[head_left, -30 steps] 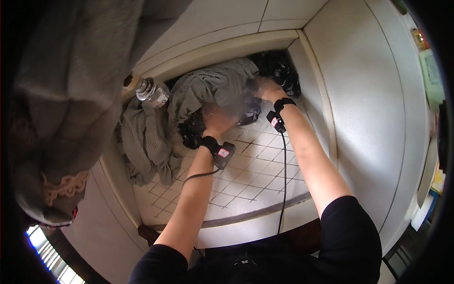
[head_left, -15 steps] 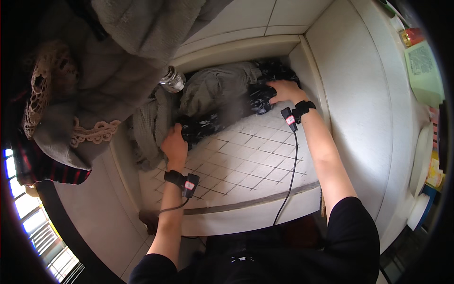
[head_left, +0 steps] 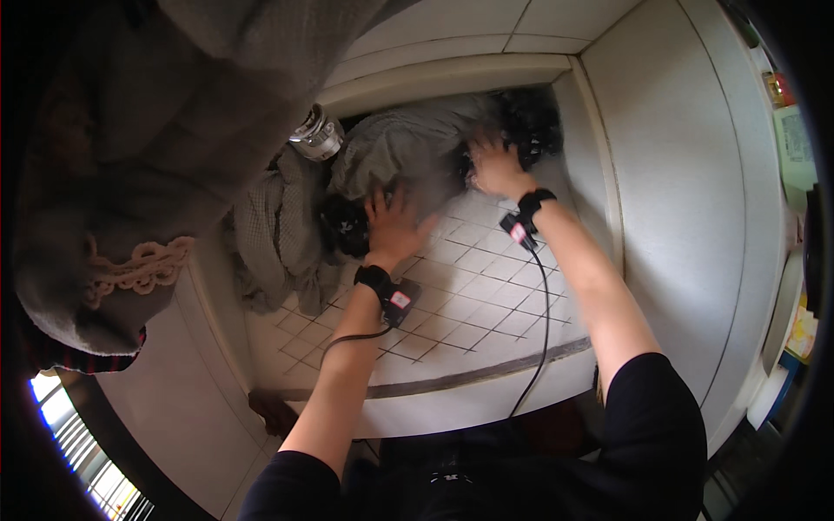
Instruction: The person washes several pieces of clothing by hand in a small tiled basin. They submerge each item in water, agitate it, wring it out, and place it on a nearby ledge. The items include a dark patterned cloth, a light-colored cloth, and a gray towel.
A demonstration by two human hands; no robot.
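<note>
A black garment with white marks (head_left: 346, 226) lies bunched along the far side of a white tiled basin (head_left: 469, 295), with a grey garment (head_left: 391, 148) heaped against it. My left hand (head_left: 398, 227) presses flat on the left part of the black garment, fingers spread. Farther right, my right hand (head_left: 502, 169) is on the same garment, fingers stretched out and a little blurred; it looks open. Between the hands the cloth is smeared by motion. Both wrists wear black straps with small cabled devices.
A clear-and-metal tap knob (head_left: 317, 135) sticks out at the back left. Grey waffle-weave cloth (head_left: 276, 230) lies in the left corner. Grey clothes with lace trim (head_left: 143, 265) hang low over the upper left. Bottles and containers (head_left: 795, 148) stand beyond the right ledge.
My left hand has moved right and forward, opening from a closed grip to spread fingers. The right hand has shifted slightly left, and the black garment is more bunched.
</note>
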